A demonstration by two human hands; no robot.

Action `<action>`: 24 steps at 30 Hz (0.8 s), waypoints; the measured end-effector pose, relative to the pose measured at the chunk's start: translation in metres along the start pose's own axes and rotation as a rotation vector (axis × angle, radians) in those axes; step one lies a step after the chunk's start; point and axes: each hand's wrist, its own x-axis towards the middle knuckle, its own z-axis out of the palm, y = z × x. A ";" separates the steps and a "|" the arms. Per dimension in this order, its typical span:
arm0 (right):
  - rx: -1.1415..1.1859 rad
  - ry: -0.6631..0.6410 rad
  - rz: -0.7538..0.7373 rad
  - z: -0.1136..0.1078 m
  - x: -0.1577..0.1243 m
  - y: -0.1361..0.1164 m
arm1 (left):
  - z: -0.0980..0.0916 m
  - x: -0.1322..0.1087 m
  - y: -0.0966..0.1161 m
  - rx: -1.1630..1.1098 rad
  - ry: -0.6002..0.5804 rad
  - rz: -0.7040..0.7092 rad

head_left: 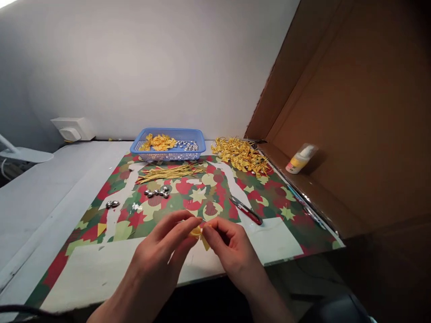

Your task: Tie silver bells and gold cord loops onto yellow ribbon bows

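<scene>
A small yellow ribbon bow (205, 242) is held between my two hands over the near part of the table. The fingers of my left hand (164, 244) close on its left side, while my right hand (230, 246) pinches it at the middle with thumb and forefinger. The fingertips partly hide the bow. Beyond my hands lie a bundle of thin golden ties (168, 173) and several silver bells (156, 192). To the right rests a pair of thread snips (245, 211) with a red and black handle.
A blue plastic basket (168, 156) at the back holds yellow bows and silver bells. Beside it is a heap of yellow bows with ties (240, 154). A bottle (299, 159) stands on the cardboard (353, 134) at right. Two more bells (112, 204) lie at left.
</scene>
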 end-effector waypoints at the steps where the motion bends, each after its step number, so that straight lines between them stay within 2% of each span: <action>1: 0.030 -0.017 0.020 0.003 -0.001 0.000 | -0.003 -0.008 0.001 -0.114 0.028 -0.105; 4: 0.107 -0.041 0.074 0.012 -0.007 0.000 | -0.012 -0.021 -0.001 -0.480 -0.026 -0.473; 6: 0.123 -0.051 0.083 0.017 -0.009 0.000 | -0.018 -0.022 -0.003 -0.645 -0.120 -0.624; 8: 0.103 -0.065 0.070 0.022 -0.010 -0.002 | -0.020 -0.020 -0.007 -0.729 -0.199 -0.680; 10: 0.129 -0.102 0.083 0.027 -0.009 -0.003 | -0.019 -0.019 -0.009 -0.813 -0.228 -0.704; 15: 0.425 -0.200 0.183 0.043 -0.006 0.003 | -0.011 -0.023 -0.012 -1.179 -0.186 -0.814; 18: 0.433 -0.164 0.183 0.046 -0.004 0.012 | -0.012 -0.027 -0.017 -1.186 -0.111 -0.816; 21: 0.335 -0.129 0.140 0.043 0.000 0.015 | -0.017 -0.028 -0.022 -0.995 -0.044 -0.785; 24: 0.267 -0.188 0.140 0.040 0.005 0.011 | -0.020 -0.027 -0.024 -0.840 -0.038 -0.750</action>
